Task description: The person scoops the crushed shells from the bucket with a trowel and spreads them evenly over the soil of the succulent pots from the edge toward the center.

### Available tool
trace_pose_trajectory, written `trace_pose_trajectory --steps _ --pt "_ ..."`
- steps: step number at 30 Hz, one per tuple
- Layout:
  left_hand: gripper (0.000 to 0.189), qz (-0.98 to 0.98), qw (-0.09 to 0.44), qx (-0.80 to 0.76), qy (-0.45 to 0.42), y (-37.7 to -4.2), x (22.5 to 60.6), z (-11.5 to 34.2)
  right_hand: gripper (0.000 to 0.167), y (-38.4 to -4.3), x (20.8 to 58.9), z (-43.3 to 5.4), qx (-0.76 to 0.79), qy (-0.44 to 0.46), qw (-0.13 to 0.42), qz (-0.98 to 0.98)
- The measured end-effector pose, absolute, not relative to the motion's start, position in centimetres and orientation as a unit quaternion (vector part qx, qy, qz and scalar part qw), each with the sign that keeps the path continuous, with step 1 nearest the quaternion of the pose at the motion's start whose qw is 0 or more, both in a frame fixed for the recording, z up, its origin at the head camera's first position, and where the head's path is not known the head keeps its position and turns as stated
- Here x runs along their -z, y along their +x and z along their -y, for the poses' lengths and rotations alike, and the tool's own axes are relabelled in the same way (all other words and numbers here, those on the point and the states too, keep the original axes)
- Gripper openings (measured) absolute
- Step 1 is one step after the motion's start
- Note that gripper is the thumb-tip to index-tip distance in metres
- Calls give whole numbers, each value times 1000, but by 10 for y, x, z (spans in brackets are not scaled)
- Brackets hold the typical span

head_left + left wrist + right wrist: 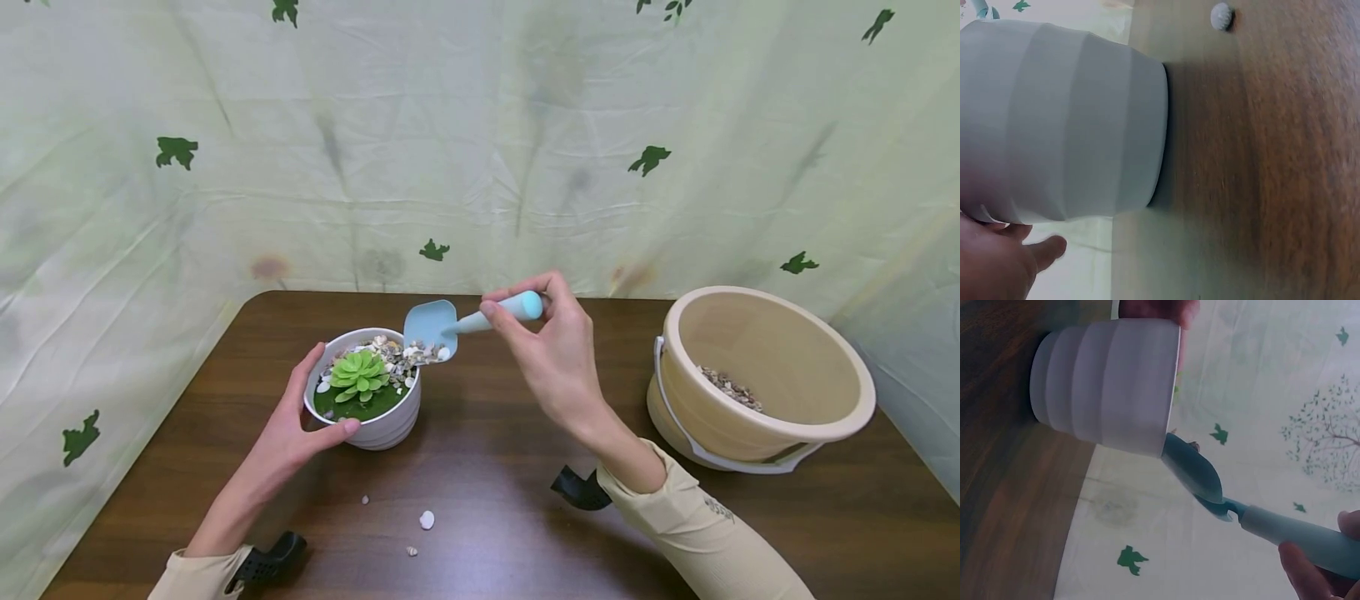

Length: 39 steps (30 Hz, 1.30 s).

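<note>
A white ribbed pot (pixel 390 423) stands on the table with a green succulent (pixel 360 375), green moss and a layer of shells and pebbles inside. My left hand (pixel 300 425) grips the pot from its left side, thumb at the front rim. In my right hand (pixel 551 350) is a light-blue toy shovel (pixel 431 323), pinched by its handle between thumb and fingers. The blade tilts down over the pot's right rim, with small shells (pixel 427 354) along its lower edge. The right wrist view has the blade (pixel 1194 465) right at the rim.
A beige bucket (pixel 761 442) with a grey handle stands at the right, small shells (pixel 727 388) on its bottom. A white shell (pixel 427 520) and smaller ones (pixel 412 551) lie on the brown table (pixel 495 533) in front. A printed cloth (pixel 480 150) hangs behind.
</note>
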<state>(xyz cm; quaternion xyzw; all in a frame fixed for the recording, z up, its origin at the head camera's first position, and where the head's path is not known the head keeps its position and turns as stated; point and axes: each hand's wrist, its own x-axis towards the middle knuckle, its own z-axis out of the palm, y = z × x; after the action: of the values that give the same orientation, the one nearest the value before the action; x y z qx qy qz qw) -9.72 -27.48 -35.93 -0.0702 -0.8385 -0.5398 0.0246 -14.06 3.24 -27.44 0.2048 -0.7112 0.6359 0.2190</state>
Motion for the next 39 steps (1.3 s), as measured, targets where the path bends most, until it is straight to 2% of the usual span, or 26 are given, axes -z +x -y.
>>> trace_pose_trajectory --steps 4,14,22,34,39 --pt "100 830 20 553 -70 -96 359 275 26 -141 273 -32 -628 207 223 716" --pt "106 866 63 493 -61 -98 362 272 26 -139 273 -32 -618 207 230 723" --pt "101 834 23 547 -73 -95 359 274 26 -139 275 -30 -621 212 230 719" --pt "99 833 23 547 -77 -96 362 275 23 -118 256 -21 -628 203 214 720" --pt "98 835 21 544 -79 -97 362 275 24 -124 268 -20 -629 213 216 716"
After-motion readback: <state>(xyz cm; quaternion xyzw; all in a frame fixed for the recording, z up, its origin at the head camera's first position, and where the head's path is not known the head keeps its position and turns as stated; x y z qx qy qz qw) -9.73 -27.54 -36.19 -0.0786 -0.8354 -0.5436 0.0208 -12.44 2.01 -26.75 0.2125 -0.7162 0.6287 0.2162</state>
